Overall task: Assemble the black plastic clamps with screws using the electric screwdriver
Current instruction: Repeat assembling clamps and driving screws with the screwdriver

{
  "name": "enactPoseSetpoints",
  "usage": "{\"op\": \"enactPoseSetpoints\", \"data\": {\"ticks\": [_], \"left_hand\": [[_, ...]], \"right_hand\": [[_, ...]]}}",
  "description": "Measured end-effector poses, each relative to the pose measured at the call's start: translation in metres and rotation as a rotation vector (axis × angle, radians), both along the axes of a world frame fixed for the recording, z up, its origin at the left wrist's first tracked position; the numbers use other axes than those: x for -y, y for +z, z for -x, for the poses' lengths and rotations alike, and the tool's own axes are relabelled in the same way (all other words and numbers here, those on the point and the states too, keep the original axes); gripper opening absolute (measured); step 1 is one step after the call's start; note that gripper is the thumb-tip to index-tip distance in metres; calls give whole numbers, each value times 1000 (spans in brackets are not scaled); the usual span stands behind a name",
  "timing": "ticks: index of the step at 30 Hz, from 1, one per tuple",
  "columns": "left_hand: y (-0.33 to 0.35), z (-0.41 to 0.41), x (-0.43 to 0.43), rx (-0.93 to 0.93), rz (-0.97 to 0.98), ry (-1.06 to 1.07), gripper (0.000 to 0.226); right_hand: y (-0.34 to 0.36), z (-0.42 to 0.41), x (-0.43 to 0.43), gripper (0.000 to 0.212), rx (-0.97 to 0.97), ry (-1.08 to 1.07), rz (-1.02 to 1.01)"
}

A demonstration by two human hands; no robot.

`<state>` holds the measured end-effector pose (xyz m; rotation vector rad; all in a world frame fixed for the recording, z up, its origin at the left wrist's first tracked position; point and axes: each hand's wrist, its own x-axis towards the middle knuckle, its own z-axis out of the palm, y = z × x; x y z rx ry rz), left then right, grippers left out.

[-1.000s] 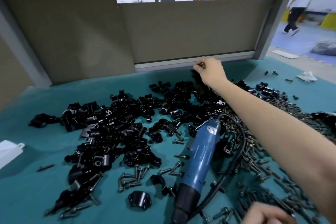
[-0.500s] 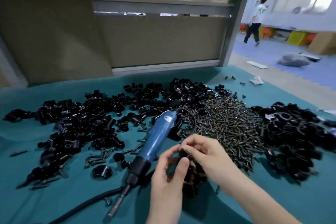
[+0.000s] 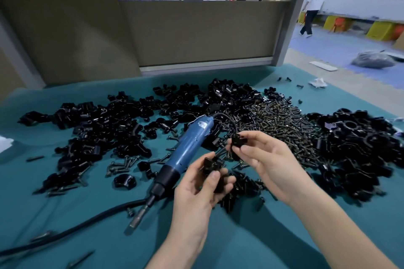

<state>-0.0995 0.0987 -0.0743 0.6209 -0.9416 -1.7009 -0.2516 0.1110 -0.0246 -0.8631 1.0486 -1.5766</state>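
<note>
The right hand [image 3: 269, 159], stretched to the far edge of the clamp pile a second ago, is now drawn back over the near desk [image 3: 65, 225], with a black clamp half [image 3: 238, 141] pinched between thumb and fingers. A second clamp piece [image 3: 213, 165] is gripped in the curled left hand [image 3: 201, 190], just apart from the first. The electric screwdriver [image 3: 188, 150] is left lying beside them. Mating the halves is judged the step in hand.

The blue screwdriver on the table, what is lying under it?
The screwdriver rests on the teal cloth among loose screws and black clamp parts; anything directly beneath it is covered.
</note>
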Motion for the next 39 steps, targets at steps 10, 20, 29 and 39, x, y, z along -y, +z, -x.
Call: {"op": "enactPoseSetpoints", "data": {"ticks": [10,20,29,39], "left_hand": [[-3,-1,-1,23,18,4,19],[-7,0,-1,113,108,12,32],[-3,0,0,254,228,109,43],[-2,-2,-2,352,238,248,43]], "right_hand": [[-2,-8,-4,24,-388,-198,166],[-8,-11,-2,27,-460,-219,115],[-13,-17,-1,13,-336,-100,17],[-15,-23,-2,22,-359,-29,-29]]}}
